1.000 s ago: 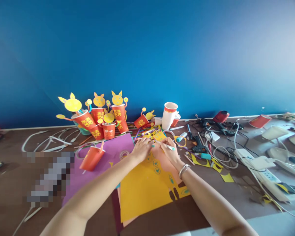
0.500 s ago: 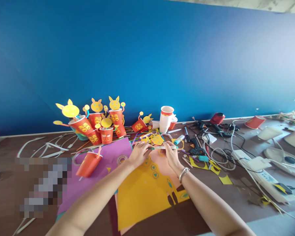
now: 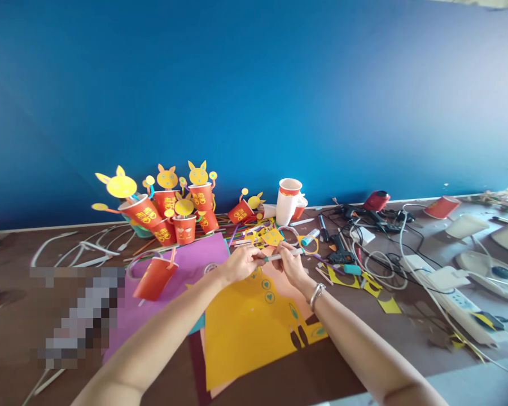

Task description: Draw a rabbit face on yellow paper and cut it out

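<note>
A slim white marker pen (image 3: 275,257) with a dark green end is held between my two hands above the paper. My left hand (image 3: 243,264) pinches around the green end. My right hand (image 3: 291,266), with a silver bracelet at the wrist, grips the white barrel. Beneath them lies a yellow paper sheet (image 3: 241,338) with drawn green hearts in circles and leaf-like eye shapes, two of them beside dark cut-outs. Just beyond my fingers is a yellow paper animal head (image 3: 272,237). A pink sheet (image 3: 280,290) shows partly under the right hand.
Left stand several red paper cups (image 3: 185,230) with yellow animal heads; one red cup (image 3: 156,278) leans on a purple sheet (image 3: 203,254). A tall white cup (image 3: 285,206) stands behind. Right are glue guns (image 3: 341,250), cables, paper scraps and a power strip (image 3: 461,304).
The pen has gone from nearly level to slanted, its green end now lower at the left. My right fingers have shifted along the barrel. The view has moved slightly.
</note>
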`<control>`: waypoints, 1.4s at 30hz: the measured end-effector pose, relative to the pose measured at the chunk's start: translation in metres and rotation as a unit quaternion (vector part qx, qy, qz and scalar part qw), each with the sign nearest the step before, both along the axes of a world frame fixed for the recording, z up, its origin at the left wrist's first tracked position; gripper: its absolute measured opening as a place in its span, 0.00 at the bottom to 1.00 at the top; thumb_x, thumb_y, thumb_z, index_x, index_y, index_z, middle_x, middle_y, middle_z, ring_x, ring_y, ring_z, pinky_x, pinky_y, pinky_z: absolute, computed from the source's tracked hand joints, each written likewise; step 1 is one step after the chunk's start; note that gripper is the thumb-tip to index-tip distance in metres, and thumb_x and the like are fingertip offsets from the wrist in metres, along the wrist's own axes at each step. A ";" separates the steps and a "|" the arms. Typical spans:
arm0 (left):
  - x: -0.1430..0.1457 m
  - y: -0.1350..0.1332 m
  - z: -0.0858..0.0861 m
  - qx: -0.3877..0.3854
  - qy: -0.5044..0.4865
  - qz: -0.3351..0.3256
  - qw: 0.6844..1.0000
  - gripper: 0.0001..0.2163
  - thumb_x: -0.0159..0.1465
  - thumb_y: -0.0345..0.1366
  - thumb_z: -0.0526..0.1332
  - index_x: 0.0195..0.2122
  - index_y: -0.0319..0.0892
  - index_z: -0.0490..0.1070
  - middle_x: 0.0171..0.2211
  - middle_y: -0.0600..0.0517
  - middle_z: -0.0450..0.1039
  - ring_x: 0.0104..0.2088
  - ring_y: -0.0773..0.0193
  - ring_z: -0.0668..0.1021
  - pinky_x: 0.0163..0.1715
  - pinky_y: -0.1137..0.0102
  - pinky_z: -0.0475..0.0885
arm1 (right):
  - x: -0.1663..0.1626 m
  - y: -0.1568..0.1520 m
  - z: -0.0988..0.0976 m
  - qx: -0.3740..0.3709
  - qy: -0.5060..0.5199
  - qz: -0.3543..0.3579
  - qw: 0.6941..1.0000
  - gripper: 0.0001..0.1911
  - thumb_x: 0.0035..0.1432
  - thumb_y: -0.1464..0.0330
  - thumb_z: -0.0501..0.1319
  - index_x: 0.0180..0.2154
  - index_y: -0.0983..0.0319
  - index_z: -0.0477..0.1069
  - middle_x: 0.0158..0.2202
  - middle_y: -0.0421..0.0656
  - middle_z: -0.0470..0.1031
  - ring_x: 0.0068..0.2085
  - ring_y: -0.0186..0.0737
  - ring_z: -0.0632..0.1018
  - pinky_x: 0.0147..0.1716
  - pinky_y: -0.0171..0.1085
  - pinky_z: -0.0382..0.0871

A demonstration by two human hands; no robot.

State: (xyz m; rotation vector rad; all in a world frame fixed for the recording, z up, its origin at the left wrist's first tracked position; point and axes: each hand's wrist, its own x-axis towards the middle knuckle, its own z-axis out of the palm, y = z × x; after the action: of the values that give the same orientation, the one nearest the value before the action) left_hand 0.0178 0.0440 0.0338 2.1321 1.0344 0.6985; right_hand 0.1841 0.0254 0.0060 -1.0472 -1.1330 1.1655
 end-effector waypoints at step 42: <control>-0.021 -0.015 -0.037 0.176 0.297 0.174 0.922 0.08 0.62 0.41 0.60 0.33 0.42 0.68 0.37 0.45 0.71 0.45 0.50 0.72 0.43 0.60 0.65 | 0.089 0.020 0.065 -0.055 -0.637 0.134 0.757 0.11 0.37 0.78 0.60 0.25 0.58 0.75 0.19 0.39 0.72 0.21 0.37 0.71 0.22 0.34 0.55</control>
State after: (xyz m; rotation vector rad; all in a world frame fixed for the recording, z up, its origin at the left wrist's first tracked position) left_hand -0.0027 0.0289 -0.0033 2.5828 1.7543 0.4115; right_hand 0.2735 0.0451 0.0706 -1.9097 -2.3388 0.5983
